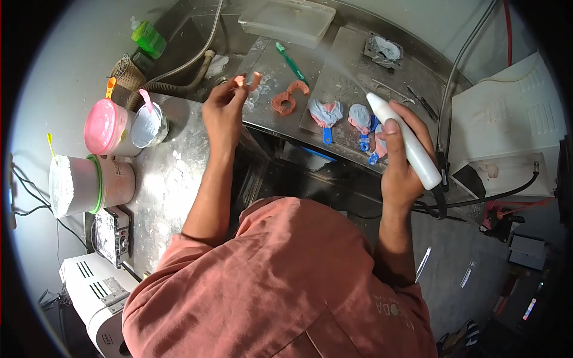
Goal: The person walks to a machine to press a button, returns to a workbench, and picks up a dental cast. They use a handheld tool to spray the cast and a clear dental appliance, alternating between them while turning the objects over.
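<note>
A scuffed steel counter (170, 200) runs along the left, speckled white. On it stand a pink-lidded tub (101, 128), a bowl (162, 132) with white residue and a large white bucket (74, 188). The steel worktop (352, 45) ahead bears a green brush (291, 62), an orange ring (276, 104) just beside an orange curved piece (299, 85), three blue-handled trays (327, 136) filled with pink and grey material, and a grey block (384, 51).
</note>
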A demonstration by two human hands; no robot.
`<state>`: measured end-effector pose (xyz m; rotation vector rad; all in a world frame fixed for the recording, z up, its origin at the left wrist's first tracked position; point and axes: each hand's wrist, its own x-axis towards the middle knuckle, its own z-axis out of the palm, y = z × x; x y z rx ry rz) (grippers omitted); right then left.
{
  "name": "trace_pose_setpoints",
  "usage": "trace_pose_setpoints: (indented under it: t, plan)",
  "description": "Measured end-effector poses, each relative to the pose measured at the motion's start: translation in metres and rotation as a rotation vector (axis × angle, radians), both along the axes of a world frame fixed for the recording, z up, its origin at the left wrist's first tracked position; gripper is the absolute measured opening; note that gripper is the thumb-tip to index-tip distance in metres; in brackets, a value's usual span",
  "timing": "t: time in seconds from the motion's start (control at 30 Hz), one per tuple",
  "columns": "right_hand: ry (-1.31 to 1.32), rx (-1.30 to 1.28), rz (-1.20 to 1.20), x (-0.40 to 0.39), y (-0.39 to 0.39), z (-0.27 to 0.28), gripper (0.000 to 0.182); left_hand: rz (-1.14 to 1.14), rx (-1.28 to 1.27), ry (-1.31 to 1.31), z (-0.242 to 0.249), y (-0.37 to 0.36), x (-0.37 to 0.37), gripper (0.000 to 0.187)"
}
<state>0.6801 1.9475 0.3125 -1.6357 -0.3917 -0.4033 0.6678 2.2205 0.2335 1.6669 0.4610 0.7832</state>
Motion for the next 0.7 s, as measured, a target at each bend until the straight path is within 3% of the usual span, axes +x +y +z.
trace_pose_setpoints:
  t: [0.07, 0.2, 0.27, 0.4, 0.47, 0.6, 0.7]
  plan:
    - [-0.033, -0.038, -0.035, -0.002, -0.004, -0.008, 0.023, -0.094, 0.05, 0.172, -0.019, 0.011, 0.021, 0.036]
    - [0.053, -0.007, 0.003, -0.011, -0.008, -0.029, 0.025, -0.169, 0.188, 0.237, -0.058, 0.016, 0.079, 0.041]
    - [0.156, 0.005, 0.028, -0.016, -0.009, -0.035, 0.026, -0.231, 0.431, 0.318, -0.063, 0.013, 0.101, 0.046]
    - [0.276, 0.045, -0.035, -0.026, -0.016, -0.046, 0.028, -0.318, 0.358, 0.375, -0.066, 0.015, 0.122, 0.045]
    - [0.342, 0.096, -0.081, -0.03, -0.026, -0.051, 0.03, -0.231, 0.591, 0.281, -0.078, 0.025, 0.124, 0.044]
    - [0.464, 0.311, -0.212, -0.044, -0.051, -0.072, 0.038, -0.207, 0.511, 0.256, -0.063, 0.046, 0.094, 0.041]
    - [0.538, 0.313, -0.289, -0.054, -0.071, -0.089, 0.039, -0.173, 0.499, 0.282, -0.052, 0.062, 0.058, 0.041]
